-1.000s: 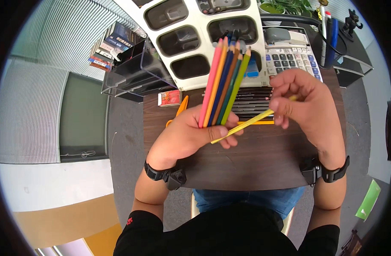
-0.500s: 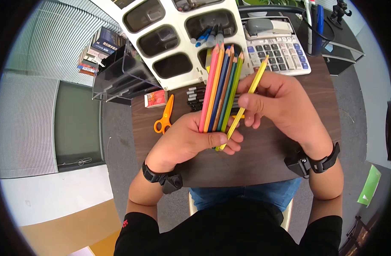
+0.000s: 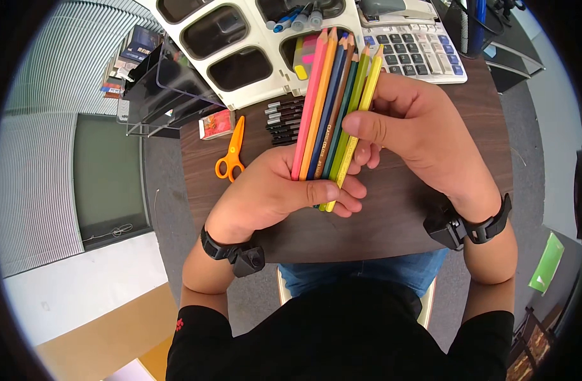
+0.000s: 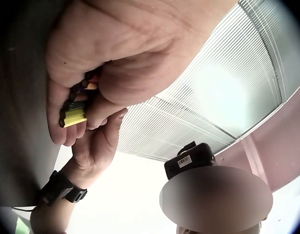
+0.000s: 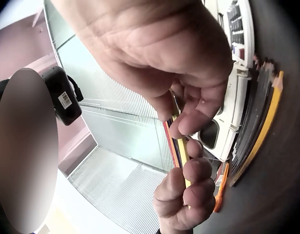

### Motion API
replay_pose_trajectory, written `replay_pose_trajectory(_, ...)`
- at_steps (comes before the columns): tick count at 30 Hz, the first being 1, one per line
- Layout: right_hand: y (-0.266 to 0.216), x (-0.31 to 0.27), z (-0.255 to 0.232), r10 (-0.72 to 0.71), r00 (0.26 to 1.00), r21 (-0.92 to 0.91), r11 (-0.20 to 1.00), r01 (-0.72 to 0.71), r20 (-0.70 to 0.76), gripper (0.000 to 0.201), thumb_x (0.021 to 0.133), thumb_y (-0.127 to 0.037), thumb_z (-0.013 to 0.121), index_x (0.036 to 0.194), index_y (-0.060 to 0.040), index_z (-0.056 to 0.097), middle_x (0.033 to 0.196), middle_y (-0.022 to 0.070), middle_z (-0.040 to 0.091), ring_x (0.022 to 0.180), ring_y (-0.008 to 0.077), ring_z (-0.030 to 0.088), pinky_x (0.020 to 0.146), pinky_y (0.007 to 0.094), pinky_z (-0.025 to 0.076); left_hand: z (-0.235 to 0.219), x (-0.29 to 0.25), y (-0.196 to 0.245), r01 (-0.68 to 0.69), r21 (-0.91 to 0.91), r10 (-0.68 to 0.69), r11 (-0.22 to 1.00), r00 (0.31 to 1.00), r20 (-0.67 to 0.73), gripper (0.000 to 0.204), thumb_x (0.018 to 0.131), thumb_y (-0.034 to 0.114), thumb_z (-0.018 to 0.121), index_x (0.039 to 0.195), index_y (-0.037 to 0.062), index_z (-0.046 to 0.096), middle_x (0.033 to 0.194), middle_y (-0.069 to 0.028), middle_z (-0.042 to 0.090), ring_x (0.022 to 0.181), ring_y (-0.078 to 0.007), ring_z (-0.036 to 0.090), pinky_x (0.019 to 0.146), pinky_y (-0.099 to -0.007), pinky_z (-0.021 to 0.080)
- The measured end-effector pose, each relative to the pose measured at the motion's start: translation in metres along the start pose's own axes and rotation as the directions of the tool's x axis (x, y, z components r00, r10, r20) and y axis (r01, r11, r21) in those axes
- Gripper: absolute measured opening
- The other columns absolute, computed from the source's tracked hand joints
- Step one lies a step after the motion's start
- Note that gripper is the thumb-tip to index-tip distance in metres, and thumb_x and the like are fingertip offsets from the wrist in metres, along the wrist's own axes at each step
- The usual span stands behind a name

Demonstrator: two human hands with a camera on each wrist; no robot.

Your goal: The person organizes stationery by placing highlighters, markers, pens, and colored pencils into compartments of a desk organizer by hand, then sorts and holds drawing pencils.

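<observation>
My left hand [image 3: 265,190] grips a fan of several coloured pencils near their lower ends, with thumb across the front. From the left run a pink pencil [image 3: 308,117], an orange one, dark blue, brown, dark green and light green. At the right edge of the fan lies a yellow pencil [image 3: 365,95], tip up, its lower end under the left thumb. My right hand [image 3: 418,130] pinches this yellow pencil around its middle, thumb in front. In the left wrist view the yellow pencil's end [image 4: 75,117] pokes out between the left thumb and fingers.
Orange scissors [image 3: 232,152] and a small red box [image 3: 217,124] lie to the left. Dark pencils [image 3: 283,120] lie behind the hands, with an orange-yellow pencil [image 5: 268,124] beside them. A white compartment organizer [image 3: 259,95] and a calculator [image 3: 424,54] stand at the back.
The yellow pencil has swung from slanting rightward to upright alongside the others. My right hand has moved left against the bundle, and the head view has shifted.
</observation>
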State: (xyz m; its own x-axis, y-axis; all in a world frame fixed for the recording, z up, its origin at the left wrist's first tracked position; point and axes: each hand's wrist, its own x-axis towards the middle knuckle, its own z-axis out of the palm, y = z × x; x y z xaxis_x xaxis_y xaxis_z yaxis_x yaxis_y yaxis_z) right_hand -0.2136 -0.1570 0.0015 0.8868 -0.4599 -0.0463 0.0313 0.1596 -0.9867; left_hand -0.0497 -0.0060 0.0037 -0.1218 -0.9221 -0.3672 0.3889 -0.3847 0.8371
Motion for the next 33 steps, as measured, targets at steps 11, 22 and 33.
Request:
replay_pose_trajectory(11,-0.007,0.000,0.000,0.020,0.997,0.044,0.999,-0.016,-0.079,0.018,0.095,-0.018,0.067,0.101,-0.0016,0.065,0.084,0.0008,0.066,0.068,0.0064,0.060,0.060,0.0228,0.049,-0.002,-0.005,0.002,-0.056,0.009,0.056,0.998,0.997,-0.049,0.038,0.090,0.002,0.063,0.126,-0.0052,0.055,0.103,-0.0212,0.068,0.089,-0.0339,0.070,0.076,-0.0422,0.059)
replay_pose_trajectory(22,0.013,-0.012,0.009,-0.239,0.949,-0.878,0.382,0.288,0.207,0.010,0.085,-0.013,0.066,0.082,-0.0036,0.062,0.084,0.0114,0.060,0.079,0.0329,0.063,0.069,0.0425,0.052,-0.023,-0.009,0.014,-0.453,-0.058,0.436,0.890,0.881,-0.186,0.034,0.093,0.012,0.064,0.123,-0.0017,0.055,0.100,-0.0173,0.068,0.088,-0.0319,0.069,0.074,-0.0434,0.059)
replay_pose_trajectory(33,0.017,-0.015,0.004,-0.182,0.966,-0.930,0.284,0.233,0.186,0.008,0.079,-0.005,0.064,0.086,-0.0028,0.060,0.084,0.0124,0.063,0.082,0.0320,0.065,0.071,0.0407,0.053,-0.020,-0.007,0.012,-0.439,-0.057,0.423,0.897,0.887,-0.187,0.033,0.094,0.012,0.064,0.123,-0.0017,0.056,0.099,-0.0171,0.068,0.089,-0.0311,0.070,0.075,-0.0425,0.059)
